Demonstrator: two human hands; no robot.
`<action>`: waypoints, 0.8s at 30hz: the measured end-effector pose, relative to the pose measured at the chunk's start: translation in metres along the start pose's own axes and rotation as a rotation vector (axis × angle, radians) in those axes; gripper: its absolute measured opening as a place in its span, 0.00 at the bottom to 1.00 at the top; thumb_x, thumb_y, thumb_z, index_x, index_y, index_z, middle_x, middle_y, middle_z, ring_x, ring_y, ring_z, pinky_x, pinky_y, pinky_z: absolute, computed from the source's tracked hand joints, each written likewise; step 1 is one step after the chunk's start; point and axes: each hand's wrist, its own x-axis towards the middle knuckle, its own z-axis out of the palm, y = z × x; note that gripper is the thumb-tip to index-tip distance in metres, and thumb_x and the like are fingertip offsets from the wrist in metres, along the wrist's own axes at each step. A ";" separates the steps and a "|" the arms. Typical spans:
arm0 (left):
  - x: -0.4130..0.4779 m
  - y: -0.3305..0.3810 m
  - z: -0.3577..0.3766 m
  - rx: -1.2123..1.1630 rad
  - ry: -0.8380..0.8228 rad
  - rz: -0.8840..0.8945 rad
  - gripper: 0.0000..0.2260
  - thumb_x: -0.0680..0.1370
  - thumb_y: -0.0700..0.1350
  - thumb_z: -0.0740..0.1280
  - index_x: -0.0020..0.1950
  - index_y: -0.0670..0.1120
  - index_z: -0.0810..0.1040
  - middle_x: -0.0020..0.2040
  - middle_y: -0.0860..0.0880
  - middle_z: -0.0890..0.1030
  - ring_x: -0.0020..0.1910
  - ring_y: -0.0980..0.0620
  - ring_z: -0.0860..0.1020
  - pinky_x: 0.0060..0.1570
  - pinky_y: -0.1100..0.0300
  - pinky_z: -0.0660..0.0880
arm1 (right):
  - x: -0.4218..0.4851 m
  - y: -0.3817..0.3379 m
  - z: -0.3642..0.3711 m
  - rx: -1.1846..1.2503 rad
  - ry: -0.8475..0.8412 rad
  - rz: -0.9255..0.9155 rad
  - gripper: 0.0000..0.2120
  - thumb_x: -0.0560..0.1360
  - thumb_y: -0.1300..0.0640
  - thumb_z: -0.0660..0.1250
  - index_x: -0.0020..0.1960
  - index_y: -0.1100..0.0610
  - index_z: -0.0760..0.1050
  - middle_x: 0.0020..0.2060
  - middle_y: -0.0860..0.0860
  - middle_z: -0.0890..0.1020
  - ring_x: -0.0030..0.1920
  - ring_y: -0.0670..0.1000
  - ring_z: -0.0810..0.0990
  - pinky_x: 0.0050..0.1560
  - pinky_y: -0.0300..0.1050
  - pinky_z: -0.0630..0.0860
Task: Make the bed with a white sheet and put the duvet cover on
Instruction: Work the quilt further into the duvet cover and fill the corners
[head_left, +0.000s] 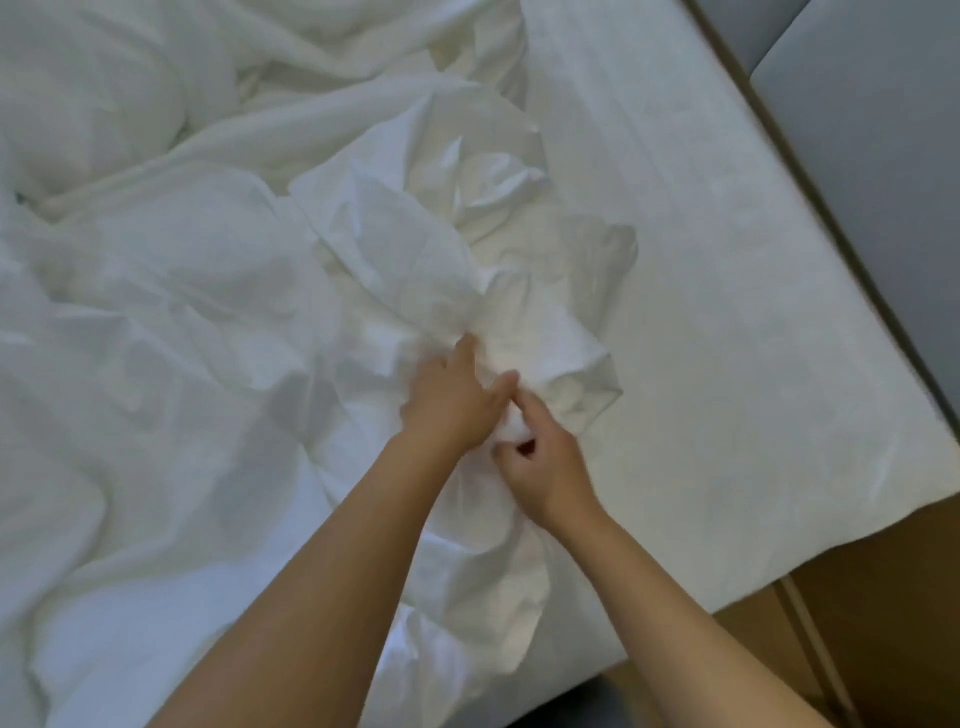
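Over the right half of the bed, a smooth white sheet (701, 312) lies flat, and at its left edge, near the middle of the view, we see the crumpled white duvet cover (467, 260) bunched in loose folds. Both hands meet at its near end. The right hand (545, 467) has its fingers (522, 402) curled, pinching a small wad of the cover's cloth. The left hand (452, 400) touches it just beside, with its fingers reaching into the folds; we cannot tell whether they grip, as the cloth hides them and the picture is blurred. Left of the cover and beyond it, rumpled white bedding (156, 322) spreads to the far edge. On the right, a brown wooden floor (883, 597) shows near us, and a grey padded panel (857, 130) farther off.
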 end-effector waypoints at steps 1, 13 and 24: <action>0.010 -0.005 0.005 -0.003 -0.036 -0.047 0.33 0.77 0.61 0.61 0.77 0.52 0.52 0.72 0.39 0.63 0.70 0.40 0.62 0.68 0.46 0.62 | 0.004 0.003 -0.016 -0.011 0.087 -0.028 0.24 0.72 0.63 0.65 0.67 0.50 0.70 0.38 0.45 0.80 0.36 0.42 0.76 0.41 0.35 0.74; 0.054 -0.016 0.065 0.224 -0.011 -0.253 0.44 0.72 0.61 0.68 0.77 0.54 0.43 0.73 0.42 0.51 0.72 0.38 0.53 0.67 0.41 0.63 | 0.260 0.025 -0.096 -0.771 -0.177 -0.090 0.53 0.62 0.29 0.68 0.76 0.53 0.50 0.74 0.55 0.58 0.75 0.55 0.53 0.71 0.61 0.46; 0.060 -0.016 0.056 0.054 -0.020 -0.221 0.30 0.72 0.53 0.70 0.72 0.49 0.66 0.72 0.47 0.65 0.72 0.44 0.59 0.70 0.52 0.61 | 0.196 0.028 -0.083 -0.440 -0.168 -0.227 0.12 0.73 0.49 0.65 0.46 0.55 0.66 0.40 0.51 0.75 0.43 0.57 0.75 0.40 0.47 0.66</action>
